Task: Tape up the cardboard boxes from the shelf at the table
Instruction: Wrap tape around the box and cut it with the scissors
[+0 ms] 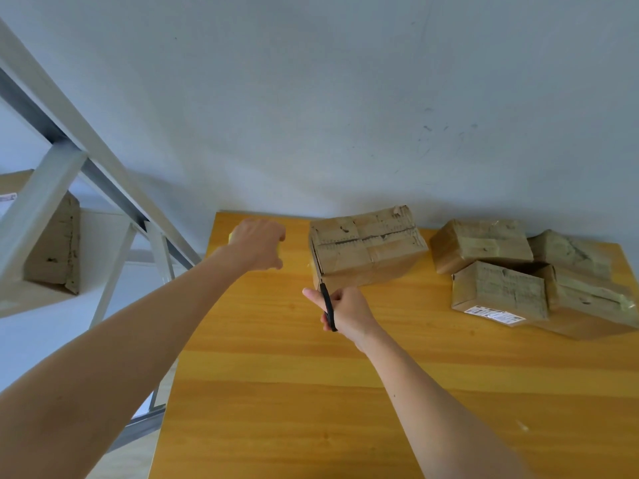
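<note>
Head camera looks down over a pale grey-blue wall (311,98) and an orange wood-grain surface (294,392) pushed up against it. At the left stands a grey metal shelf (65,157) with slanting struts. One worn shelf box (55,243) sits on its board, well apart from the surface.

The cardboard box (366,243) being worked on lies flat near the far edge of the surface, close to the wall. It is creased, and a dark seam runs along its top. To its right, also by the wall, a cluster of four boxes (498,288) lies huddled together, touching one another. They are wrapped in glossy yellowish tape. The nearest one bears a white label (494,314) on its front edge.

Both bare forearms reach in from below. The left hand (257,243) is held at the far left corner of the surface, left of the cardboard box. Its fingers are curled down round a yellow tape roll (231,236). The hand hides most of the roll, so only slivers show at its sides. The right hand (345,312) is just in front of the box's near left corner. Its fingers are closed around the black scissors (326,305), whose tip points up at that corner. I cannot tell whether the blades touch the box.
</note>
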Available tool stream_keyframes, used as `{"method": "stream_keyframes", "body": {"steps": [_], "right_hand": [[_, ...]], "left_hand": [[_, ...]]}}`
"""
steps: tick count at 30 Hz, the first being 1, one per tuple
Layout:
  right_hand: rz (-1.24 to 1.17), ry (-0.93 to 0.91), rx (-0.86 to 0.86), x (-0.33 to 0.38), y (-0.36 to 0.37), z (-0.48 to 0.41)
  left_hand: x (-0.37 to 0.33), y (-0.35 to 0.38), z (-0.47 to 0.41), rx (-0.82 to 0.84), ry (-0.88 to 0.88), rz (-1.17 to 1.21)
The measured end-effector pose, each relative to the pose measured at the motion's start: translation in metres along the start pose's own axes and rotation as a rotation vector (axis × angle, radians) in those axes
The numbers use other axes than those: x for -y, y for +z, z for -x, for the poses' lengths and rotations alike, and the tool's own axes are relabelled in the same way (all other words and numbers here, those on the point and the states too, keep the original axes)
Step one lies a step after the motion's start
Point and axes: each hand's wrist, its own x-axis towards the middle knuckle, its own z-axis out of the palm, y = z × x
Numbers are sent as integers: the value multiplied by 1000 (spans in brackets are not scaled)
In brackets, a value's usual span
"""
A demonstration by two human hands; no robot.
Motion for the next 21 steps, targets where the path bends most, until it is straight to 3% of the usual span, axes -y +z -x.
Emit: {"method": "stream_keyframes", "body": {"steps": [4, 8, 12, 21], "right_hand": [[189, 8, 5, -1, -1, -2], [252, 154, 37, -12, -1, -2], [623, 232, 10, -32, 4, 3], [1042, 62, -112, -56, 21, 8]], "left_hand": [[13, 4, 2, -25, -22, 43], [17, 9, 3, -42, -41, 167], [19, 11, 10, -58, -31, 363], [21, 18, 29, -81, -25, 582]]}}
